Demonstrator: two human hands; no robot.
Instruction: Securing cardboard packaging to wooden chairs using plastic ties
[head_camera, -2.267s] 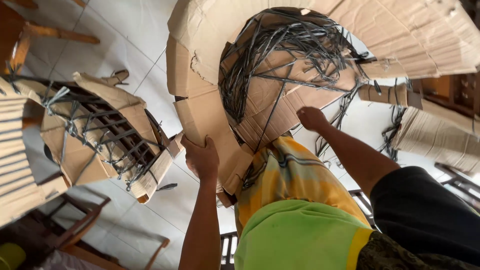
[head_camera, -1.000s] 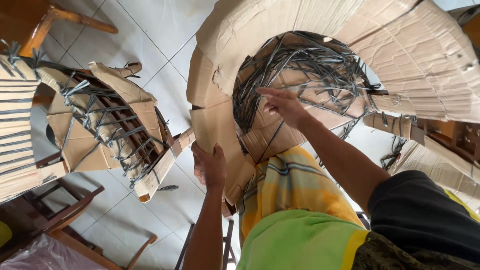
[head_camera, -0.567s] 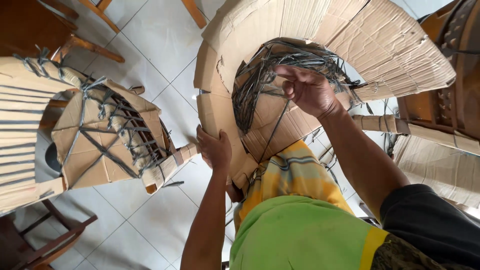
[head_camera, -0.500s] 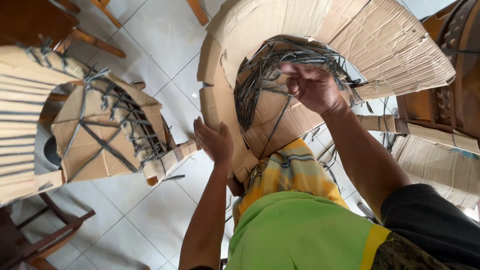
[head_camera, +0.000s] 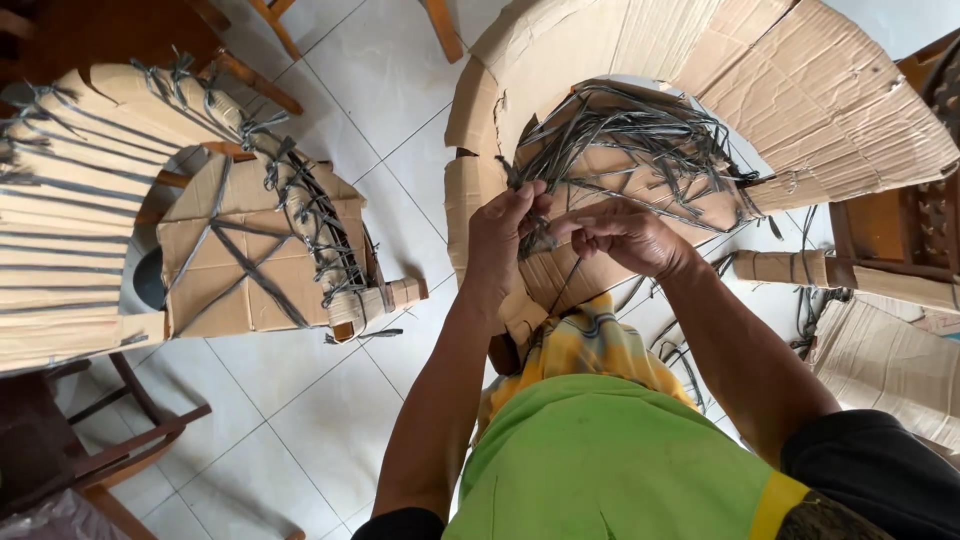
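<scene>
A chair wrapped in brown cardboard (head_camera: 700, 60) stands in front of me, its seat crossed by a tangle of grey plastic string (head_camera: 640, 140). My left hand (head_camera: 505, 235) pinches several strands at the near left edge of the seat. My right hand (head_camera: 625, 235) sits just beside it, fingers closed on the same bundle of string (head_camera: 540, 235), and a thin strand hangs down between the two hands. Below them, a yellow patterned cloth (head_camera: 590, 345) lies over my lap above my green shirt (head_camera: 620, 460).
A second cardboard-wrapped chair (head_camera: 260, 250), tied with grey string, stands at the left on the white tiled floor (head_camera: 300, 420). Stacked cardboard-wrapped pieces (head_camera: 60, 230) fill the far left. Dark wooden chair frames (head_camera: 70, 440) sit at bottom left, and more wrapped furniture (head_camera: 880, 350) at right.
My left hand has left the cardboard edge and risen to the string. My right hand has come down from the middle of the tangle to meet it, and both now grip strands together.
</scene>
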